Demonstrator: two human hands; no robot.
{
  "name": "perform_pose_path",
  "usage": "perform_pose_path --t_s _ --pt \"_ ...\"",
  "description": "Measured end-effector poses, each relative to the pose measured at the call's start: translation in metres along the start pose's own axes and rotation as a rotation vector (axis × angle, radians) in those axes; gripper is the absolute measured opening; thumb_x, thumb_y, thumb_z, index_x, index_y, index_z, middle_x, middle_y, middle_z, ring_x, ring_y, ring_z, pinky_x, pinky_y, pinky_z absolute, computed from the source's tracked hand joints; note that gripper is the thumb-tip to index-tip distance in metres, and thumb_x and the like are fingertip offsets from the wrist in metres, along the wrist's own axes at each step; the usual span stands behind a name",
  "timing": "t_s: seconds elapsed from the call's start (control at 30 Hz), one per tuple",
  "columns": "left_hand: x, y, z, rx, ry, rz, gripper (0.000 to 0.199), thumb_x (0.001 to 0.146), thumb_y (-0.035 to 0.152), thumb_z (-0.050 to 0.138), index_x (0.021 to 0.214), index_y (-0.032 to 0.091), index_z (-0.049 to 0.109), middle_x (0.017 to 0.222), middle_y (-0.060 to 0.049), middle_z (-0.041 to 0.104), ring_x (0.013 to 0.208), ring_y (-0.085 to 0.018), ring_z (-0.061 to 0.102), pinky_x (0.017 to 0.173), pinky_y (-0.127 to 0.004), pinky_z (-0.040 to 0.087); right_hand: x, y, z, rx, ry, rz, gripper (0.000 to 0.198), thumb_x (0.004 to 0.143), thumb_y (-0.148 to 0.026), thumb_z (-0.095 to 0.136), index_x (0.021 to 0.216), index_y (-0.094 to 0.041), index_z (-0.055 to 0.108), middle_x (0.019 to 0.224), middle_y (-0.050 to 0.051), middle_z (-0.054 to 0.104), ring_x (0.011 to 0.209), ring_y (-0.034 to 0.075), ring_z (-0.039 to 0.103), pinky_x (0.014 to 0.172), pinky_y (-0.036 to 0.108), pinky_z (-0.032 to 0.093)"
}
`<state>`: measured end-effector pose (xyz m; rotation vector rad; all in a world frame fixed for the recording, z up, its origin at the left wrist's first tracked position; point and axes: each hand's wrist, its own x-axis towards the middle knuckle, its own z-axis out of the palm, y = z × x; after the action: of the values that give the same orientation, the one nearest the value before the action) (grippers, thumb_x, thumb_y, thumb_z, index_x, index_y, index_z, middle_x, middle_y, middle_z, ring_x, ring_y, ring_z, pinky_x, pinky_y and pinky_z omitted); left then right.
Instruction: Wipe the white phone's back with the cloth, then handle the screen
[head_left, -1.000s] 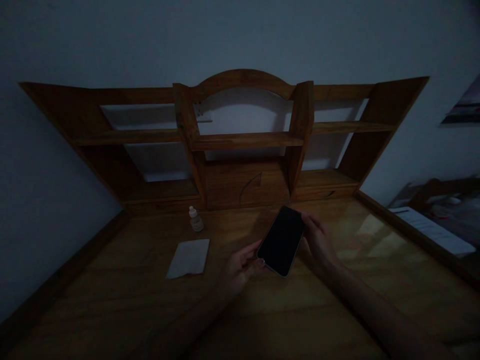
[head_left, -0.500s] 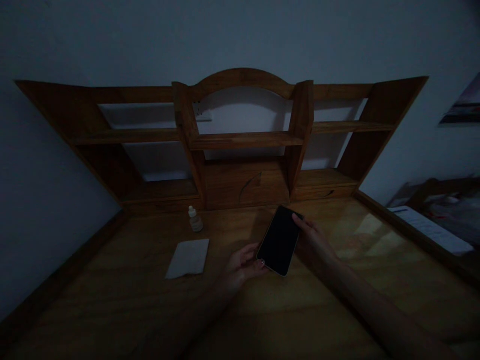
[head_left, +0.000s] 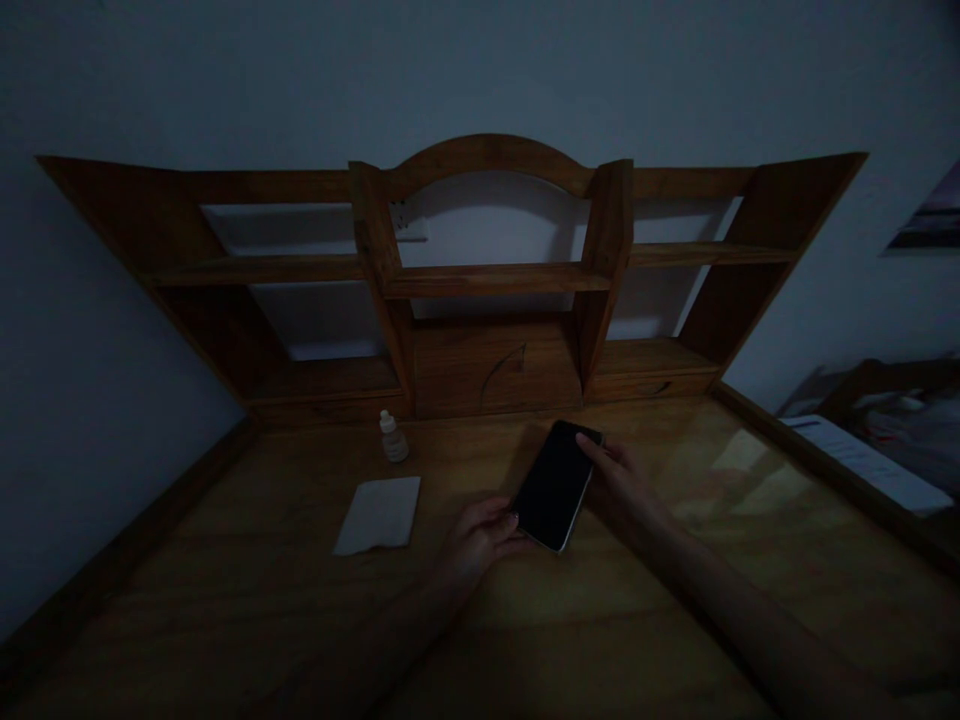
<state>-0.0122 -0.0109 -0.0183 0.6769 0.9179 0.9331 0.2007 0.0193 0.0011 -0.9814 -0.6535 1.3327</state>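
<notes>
Black-screened phone (head_left: 556, 485) lay tilted just above the bench (head_left: 225, 600), left hand (head_left: 476, 545) pinching its near end and right hand (head_left: 622, 490) gripping its side, cloth (head_left: 377, 515) and bottle (head_left: 391, 438) untouched.

A dim home room: a wooden desk (head_left: 225, 600) with a shelved hutch (head_left: 487, 280) against a plain wall.

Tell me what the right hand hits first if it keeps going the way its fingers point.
The right hand points up-left along the phone; beyond that, likely the hutch's drawer front, though depth is unclear.
</notes>
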Motion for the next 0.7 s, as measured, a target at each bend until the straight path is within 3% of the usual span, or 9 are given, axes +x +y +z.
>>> perform_pose_path --t_s 0.1,0.23,0.37,0.43,0.57,0.63,0.7 --pt "-0.005 0.003 0.004 0.019 0.016 -0.022 0.035 0.065 0.02 0.082 0.094 0.011 0.065 0.097 -0.012 0.069 0.088 -0.027 0.069 0.084 -0.043 0.056 -0.01 -0.008 0.008 -0.051 -0.043 -0.019 0.029 0.075 -0.036 0.08 0.096 -0.019 0.069 0.093 0.006 0.074 0.08 0.02 0.07 0.069 0.028 0.056" --pt "-0.008 0.006 0.008 0.004 0.018 -0.027 0.039 0.064 0.018 0.084 0.097 0.015 0.063 0.103 -0.011 0.068 0.098 -0.029 0.067 0.09 -0.046 0.054 -0.018 -0.012 0.016 -0.098 -0.067 -0.03 0.033 0.075 -0.035 0.08 0.102 -0.022 0.066 0.098 0.005 0.074 0.087 0.022 0.071 0.074 0.032 0.058" --pt "-0.006 0.007 0.008 -0.025 0.001 0.01 0.042 0.062 0.017 0.085 0.096 0.015 0.061 0.099 -0.009 0.067 0.096 -0.027 0.067 0.091 -0.048 0.054 -0.017 -0.005 0.013 -0.157 -0.16 0.048 0.039 0.076 -0.033 0.078 0.11 -0.023 0.063 0.112 0.007 0.071 0.1 0.025 0.07 0.083 0.035 0.058" --pt "-0.004 0.009 0.008 -0.055 -0.017 0.049 0.04 0.062 0.016 0.085 0.093 0.014 0.06 0.096 -0.008 0.068 0.092 -0.025 0.068 0.091 -0.047 0.055 -0.017 -0.001 0.01 -0.229 -0.253 0.071 0.046 0.077 -0.032 0.078 0.118 -0.024 0.06 0.111 0.007 0.072 0.094 0.023 0.072 0.079 0.032 0.059" --pt "-0.001 0.013 0.006 -0.087 -0.086 0.084 0.035 0.065 0.014 0.083 0.09 0.013 0.059 0.095 -0.007 0.068 0.091 -0.023 0.069 0.093 -0.044 0.054 -0.023 0.001 0.008 -0.378 -0.547 0.136 0.084 0.082 -0.038 0.073 0.147 -0.024 0.023 0.078 0.005 0.075 0.059 0.022 0.072 0.051 0.03 0.058" --pt "-0.002 0.014 0.007 -0.096 -0.098 0.094 0.035 0.065 0.013 0.083 0.09 0.013 0.058 0.096 -0.007 0.068 0.092 -0.023 0.068 0.093 -0.044 0.054 -0.026 0.0 0.01 -0.403 -0.633 0.159 0.094 0.084 -0.041 0.07 0.15 -0.021 0.007 0.069 0.004 0.074 0.053 0.023 0.071 0.049 0.031 0.058" --pt "-0.003 0.016 0.007 -0.1 -0.098 0.096 0.035 0.065 0.012 0.083 0.09 0.014 0.058 0.096 -0.006 0.068 0.092 -0.022 0.068 0.093 -0.044 0.054 -0.027 0.0 0.01 -0.405 -0.657 0.164 0.093 0.085 -0.042 0.068 0.15 -0.02 0.005 0.071 0.005 0.075 0.055 0.023 0.072 0.05 0.032 0.058"
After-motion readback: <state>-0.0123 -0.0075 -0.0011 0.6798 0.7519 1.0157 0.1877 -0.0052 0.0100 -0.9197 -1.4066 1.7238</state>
